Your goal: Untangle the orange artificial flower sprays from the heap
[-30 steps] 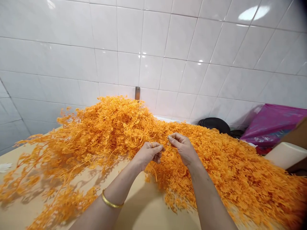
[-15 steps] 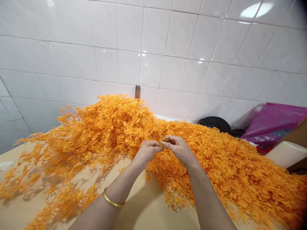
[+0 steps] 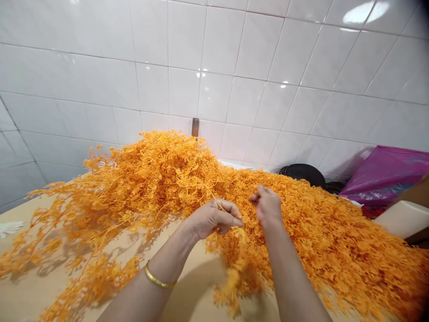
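Thin orange stem in its fingers, my left hand (image 3: pixel 217 218) is closed at the centre, and an orange sprig (image 3: pixel 234 273) hangs blurred below it. My right hand (image 3: pixel 267 203) is a little further right and higher, over the orange heap, its fingers bent; what they hold, if anything, is too small to name. Behind my left hand rises a tall pile of orange artificial sprigs (image 3: pixel 167 170). A wide heap of the same sprigs (image 3: pixel 335 232) spreads to the right.
The beige table (image 3: pixel 191 295) meets a white tiled wall (image 3: pixel 221 49). At the back right are a black round object (image 3: pixel 303 173), a purple bag (image 3: pixel 385 174) and a white container (image 3: pixel 404 219). A white glove (image 3: pixel 10 228) lies at the far left.
My hands were together at the centre and are now apart. My left hand has moved slightly right and down with a hanging sprig; my right hand has moved right and is raised.
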`<control>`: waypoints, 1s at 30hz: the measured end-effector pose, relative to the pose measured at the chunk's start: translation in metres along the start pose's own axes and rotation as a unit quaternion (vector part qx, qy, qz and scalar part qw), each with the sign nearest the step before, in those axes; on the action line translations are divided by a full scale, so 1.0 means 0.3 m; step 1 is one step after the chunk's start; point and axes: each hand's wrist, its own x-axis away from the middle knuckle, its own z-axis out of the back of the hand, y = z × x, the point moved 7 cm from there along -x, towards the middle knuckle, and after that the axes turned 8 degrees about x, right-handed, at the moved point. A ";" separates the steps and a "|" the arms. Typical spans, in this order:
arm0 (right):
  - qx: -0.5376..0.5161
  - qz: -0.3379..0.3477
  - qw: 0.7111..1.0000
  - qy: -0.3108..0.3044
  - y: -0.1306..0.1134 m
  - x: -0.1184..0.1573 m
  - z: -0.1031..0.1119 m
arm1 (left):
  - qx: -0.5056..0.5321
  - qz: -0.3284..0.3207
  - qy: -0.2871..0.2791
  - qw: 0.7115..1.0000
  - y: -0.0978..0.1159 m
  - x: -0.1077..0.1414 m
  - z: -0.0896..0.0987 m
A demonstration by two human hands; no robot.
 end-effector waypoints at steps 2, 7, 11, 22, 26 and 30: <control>-0.022 -0.021 0.999 0.013 -0.006 -0.022 0.040 | 0.005 -0.026 0.005 1.000 0.014 0.000 0.000; -0.022 -0.047 0.989 -0.140 -0.022 0.022 -0.045 | 0.013 -0.076 0.047 0.996 0.046 -0.004 0.050; 0.023 -0.080 0.966 -0.247 0.003 0.069 -0.109 | -0.011 -0.089 0.063 0.994 0.066 0.003 0.067; 0.148 0.132 0.919 -0.340 -0.058 0.131 -0.170 | -0.040 -0.080 0.146 0.985 0.018 -0.025 0.086; 0.257 0.224 0.909 -0.240 -0.079 0.131 -0.173 | -0.037 -0.055 0.201 0.977 -0.025 -0.037 0.102; 0.296 0.270 0.887 -0.228 -0.099 0.150 -0.180 | -0.056 -0.036 0.172 0.983 -0.063 -0.049 0.083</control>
